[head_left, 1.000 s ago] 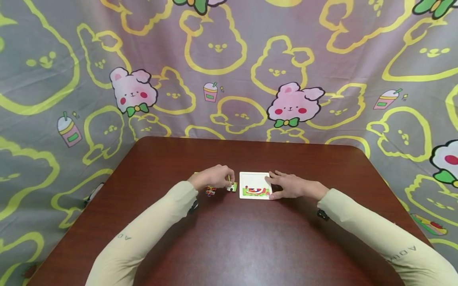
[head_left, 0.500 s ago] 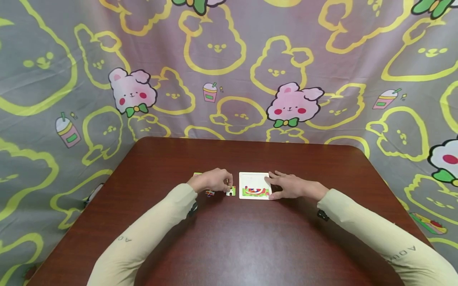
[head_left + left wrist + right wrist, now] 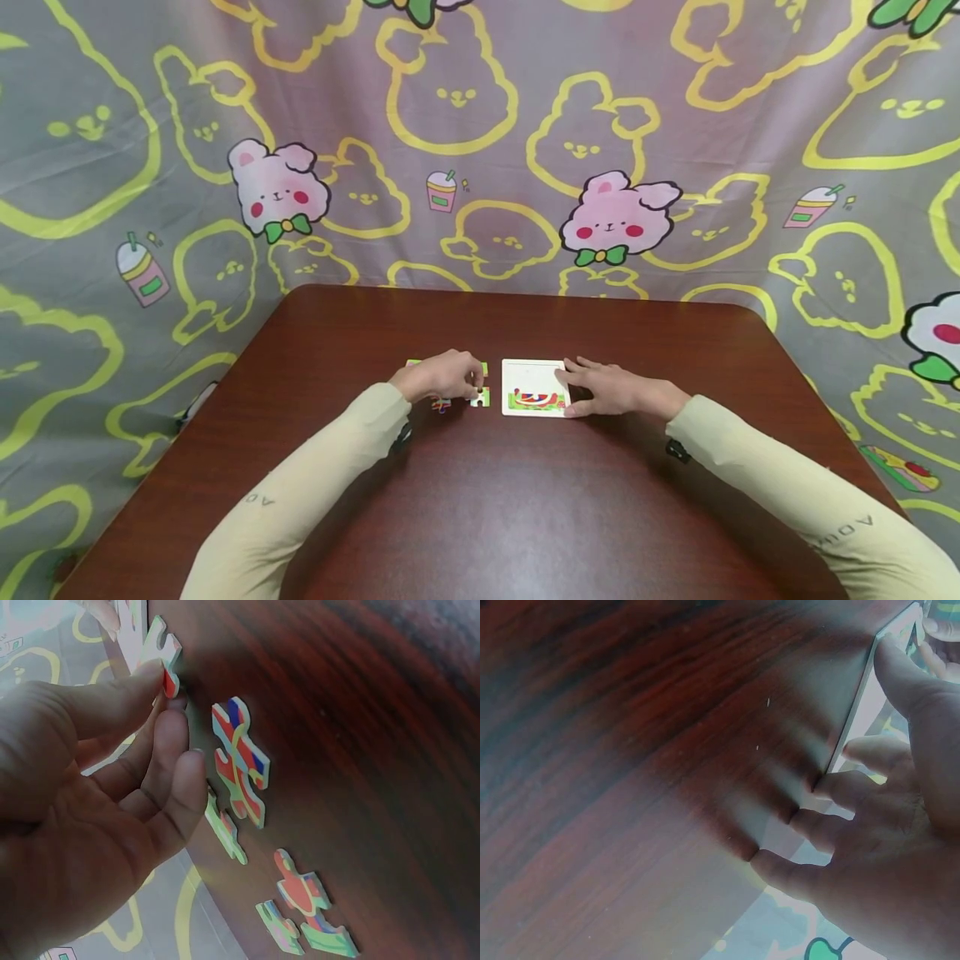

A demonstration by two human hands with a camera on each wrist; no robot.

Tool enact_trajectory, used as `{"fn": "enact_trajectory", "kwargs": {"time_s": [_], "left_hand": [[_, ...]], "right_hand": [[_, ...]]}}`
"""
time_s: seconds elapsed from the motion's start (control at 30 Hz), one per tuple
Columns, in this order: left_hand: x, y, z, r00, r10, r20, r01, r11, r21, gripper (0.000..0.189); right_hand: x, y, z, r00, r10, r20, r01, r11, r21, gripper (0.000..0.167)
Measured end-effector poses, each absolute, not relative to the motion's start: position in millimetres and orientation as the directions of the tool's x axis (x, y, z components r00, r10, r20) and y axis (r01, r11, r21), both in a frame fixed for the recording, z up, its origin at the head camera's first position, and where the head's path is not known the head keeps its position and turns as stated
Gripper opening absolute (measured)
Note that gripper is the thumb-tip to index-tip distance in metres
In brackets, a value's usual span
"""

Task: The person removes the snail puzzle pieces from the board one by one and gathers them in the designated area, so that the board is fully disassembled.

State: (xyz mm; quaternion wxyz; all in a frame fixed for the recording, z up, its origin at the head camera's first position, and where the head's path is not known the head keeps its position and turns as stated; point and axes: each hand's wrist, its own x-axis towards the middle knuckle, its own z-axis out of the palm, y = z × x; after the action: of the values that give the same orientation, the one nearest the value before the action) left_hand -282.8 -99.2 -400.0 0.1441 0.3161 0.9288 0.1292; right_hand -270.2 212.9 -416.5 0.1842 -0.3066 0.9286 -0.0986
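Observation:
My left hand [image 3: 442,375] pinches a white, green and red jigsaw piece [image 3: 172,651] between thumb and fingers, low over the table just left of the puzzle tray. The square white puzzle tray [image 3: 531,373] has a colourful assembled strip [image 3: 536,401] along its near side; its far part is bare white. At the tray's right side rests my right hand [image 3: 603,390], fingers spread, with the thumb at the near corner and the index finger on the edge. Loose jigsaw pieces, including a red and blue one [image 3: 241,750], lie beside and under my left hand.
The dark red-brown table [image 3: 495,500] carries everything. More loose pieces, such as a red and green one [image 3: 301,891], lie further left, partly hidden by the hand in the head view. A patterned curtain [image 3: 480,175] hangs behind the table's far edge.
My left hand has shifted slightly left with the pinched piece, away from the tray. A green-edged piece beyond the hand has come into sight. My right hand and the tray stay put.

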Motion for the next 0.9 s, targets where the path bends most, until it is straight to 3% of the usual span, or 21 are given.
{"fn": "enact_trajectory", "kwargs": {"time_s": [0.6, 0.9], "left_hand": [[-279.7, -95.8, -400.4, -0.774, 0.61, -0.168, 0.561, 0.785, 0.264, 0.01], [-276.6, -91.0, -396.9, -0.779, 0.612, -0.135, 0.541, 0.765, 0.349, 0.006]], "right_hand": [[-270.2, 214.5, -416.5, -0.739, -0.616, -0.272, -0.543, 0.784, -0.301, 0.081], [-270.5, 213.5, -417.5, -0.741, -0.615, -0.269, -0.543, 0.785, -0.298, 0.081]]}}
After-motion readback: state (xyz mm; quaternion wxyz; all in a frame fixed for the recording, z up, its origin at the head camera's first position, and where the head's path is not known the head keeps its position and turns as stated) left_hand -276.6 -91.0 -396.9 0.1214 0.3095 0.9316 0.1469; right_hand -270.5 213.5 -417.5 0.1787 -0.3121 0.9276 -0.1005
